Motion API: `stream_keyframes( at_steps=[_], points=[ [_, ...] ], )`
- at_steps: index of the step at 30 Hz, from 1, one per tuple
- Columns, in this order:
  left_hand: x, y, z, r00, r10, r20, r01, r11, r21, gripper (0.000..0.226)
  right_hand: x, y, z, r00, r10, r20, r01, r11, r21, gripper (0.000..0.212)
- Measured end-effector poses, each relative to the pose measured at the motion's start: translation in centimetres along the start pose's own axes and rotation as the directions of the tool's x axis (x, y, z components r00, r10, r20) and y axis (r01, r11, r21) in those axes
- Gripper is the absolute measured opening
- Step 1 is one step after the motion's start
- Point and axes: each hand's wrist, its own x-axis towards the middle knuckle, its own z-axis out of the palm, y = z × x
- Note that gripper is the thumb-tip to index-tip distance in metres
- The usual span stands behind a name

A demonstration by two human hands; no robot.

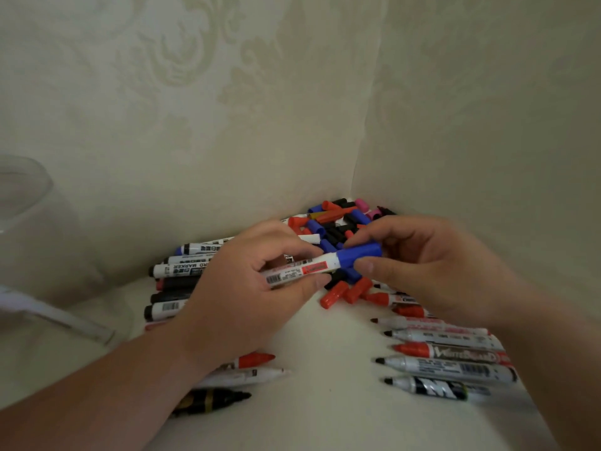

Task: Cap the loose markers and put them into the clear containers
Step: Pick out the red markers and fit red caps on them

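Both hands meet over a cream surface set into a corner of patterned wall. The left hand (257,281) has its fingers closed around the barrel of a white marker (299,270), holding it nearly level. The right hand (432,265) pinches the blue cap (359,255) between thumb and forefinger at the marker's end; the cap looks seated on the tip, though how fully is hard to tell. Behind the hands lies a heap of loose caps (338,222) in red, blue, black and pink. Uncapped markers (445,353) lie in a row at the right. A clear container (29,222), blurred, stands at the left edge.
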Motion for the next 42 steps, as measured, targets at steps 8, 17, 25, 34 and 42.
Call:
stream_keyframes(
  at_steps=[8,17,25,34,42],
  points=[
    [-0.1,0.2,-0.1,0.997,0.057,0.059,-0.061,0.996,0.059,0.022,-0.6,-1.0,0.3,0.999,-0.044,-0.01,0.043,0.997,-0.058,0.023],
    [-0.1,0.3,-0.4,0.996,0.063,0.065,-0.065,0.998,0.023,0.022,-0.9,-1.9,0.9,0.997,-0.073,-0.029,0.068,0.987,-0.148,0.024],
    [-0.2,0.8,-0.2,0.989,0.144,0.036,-0.148,0.974,0.173,0.023,-0.3,-2.7,1.1,0.986,0.163,0.039,-0.167,0.969,0.181,0.018],
    [-0.4,1.4,0.6,0.986,-0.036,0.162,0.002,0.978,0.206,0.021,-0.4,-2.6,1.6,0.996,0.072,-0.056,-0.045,0.922,0.383,0.015],
    [0.0,1.3,0.5,0.944,-0.189,0.269,0.239,0.956,-0.169,0.02,-0.2,-2.1,1.8,0.99,0.042,-0.138,0.004,0.949,0.316,0.011]
  ],
)
